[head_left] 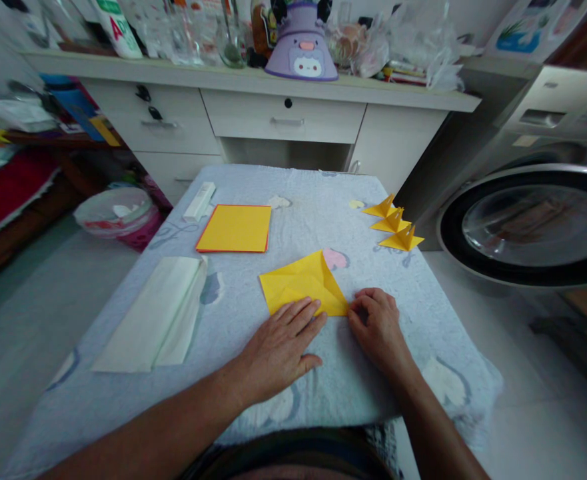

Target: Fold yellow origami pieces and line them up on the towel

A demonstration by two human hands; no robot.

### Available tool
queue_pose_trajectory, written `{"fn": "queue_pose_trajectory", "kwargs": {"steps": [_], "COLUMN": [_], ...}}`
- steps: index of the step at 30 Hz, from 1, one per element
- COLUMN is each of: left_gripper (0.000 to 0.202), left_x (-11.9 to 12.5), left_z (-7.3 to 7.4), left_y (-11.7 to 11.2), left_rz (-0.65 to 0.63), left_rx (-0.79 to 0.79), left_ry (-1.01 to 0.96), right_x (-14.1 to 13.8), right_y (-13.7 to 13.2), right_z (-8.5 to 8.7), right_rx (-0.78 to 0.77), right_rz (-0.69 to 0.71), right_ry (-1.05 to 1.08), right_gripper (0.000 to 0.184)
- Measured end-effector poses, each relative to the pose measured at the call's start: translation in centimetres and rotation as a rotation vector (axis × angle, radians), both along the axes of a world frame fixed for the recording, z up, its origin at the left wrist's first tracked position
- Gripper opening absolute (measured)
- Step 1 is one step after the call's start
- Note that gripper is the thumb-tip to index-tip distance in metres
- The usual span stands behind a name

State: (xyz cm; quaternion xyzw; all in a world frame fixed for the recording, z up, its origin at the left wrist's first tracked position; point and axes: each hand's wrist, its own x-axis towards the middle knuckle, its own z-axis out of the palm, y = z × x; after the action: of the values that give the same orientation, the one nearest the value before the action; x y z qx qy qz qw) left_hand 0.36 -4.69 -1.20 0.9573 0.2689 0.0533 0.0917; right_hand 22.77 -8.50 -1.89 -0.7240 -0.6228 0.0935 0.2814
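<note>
A partly folded sheet of yellow origami paper [298,280] lies on the cloth-covered table in front of me, creases running across it. My left hand [286,343] rests flat on its near edge, fingers stretched out and the thumb apart. At the paper's right corner, my right hand [377,327] pinches the tip between thumb and curled fingers. Beyond, to the left, sits a square stack of origami paper [236,229], yellow on top with red edges below. Three folded yellow paper figures [393,223] with pointed tips stand in a row at the far right of the table.
White folded tissue [156,313] lies on the left, with a small white box [200,202] behind it. A counter [253,80] crowded with bottles and bags runs along the back. An open washing machine door [528,223] juts out at right; a pink bin [120,217] stands left.
</note>
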Motion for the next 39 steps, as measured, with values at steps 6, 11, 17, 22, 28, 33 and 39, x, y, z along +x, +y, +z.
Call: {"fn": "queue_pose_trajectory", "kwargs": {"steps": [6,11,17,22,28,33,39], "left_gripper": [0.06,0.06,0.063,0.064,0.062,0.061,0.062], "left_x": [0.1,0.1,0.0,0.0,0.0,0.0,0.0], "left_z": [-0.1,-0.3,-0.8,-0.8,-0.5,-0.5,-0.5], "left_y": [0.0,0.0,0.0,0.0,-0.1,-0.1,-0.1], "left_rz": [-0.002,-0.005,-0.001,-0.001,-0.004,-0.005,-0.005], "left_rx": [0.018,0.034,0.043,0.047,0.056,0.058,0.054], "left_ry": [0.007,-0.019,-0.04,-0.049,-0.054,-0.069,-0.059], "right_x": [0.4,-0.4,-1.1,-1.4,-1.4,-1.1,-1.1], "right_y": [-2.0,-3.9,-4.4,-4.5,-5.1,-5.4,-5.5], "right_z": [0.6,1.3,1.1,0.9,0.8,0.7,0.7], "right_rx": [0.107,0.144,0.088,0.043,0.035,0.029,0.028], "right_rz": [0.047,0.278,0.475,0.48,0.424,0.406,0.393], "right_ry": [0.052,0.001,-0.138,-0.233,-0.291,-0.325,-0.331], "right_gripper": [0.018,0.025,0.04,0.04,0.039,0.041,0.043]}}
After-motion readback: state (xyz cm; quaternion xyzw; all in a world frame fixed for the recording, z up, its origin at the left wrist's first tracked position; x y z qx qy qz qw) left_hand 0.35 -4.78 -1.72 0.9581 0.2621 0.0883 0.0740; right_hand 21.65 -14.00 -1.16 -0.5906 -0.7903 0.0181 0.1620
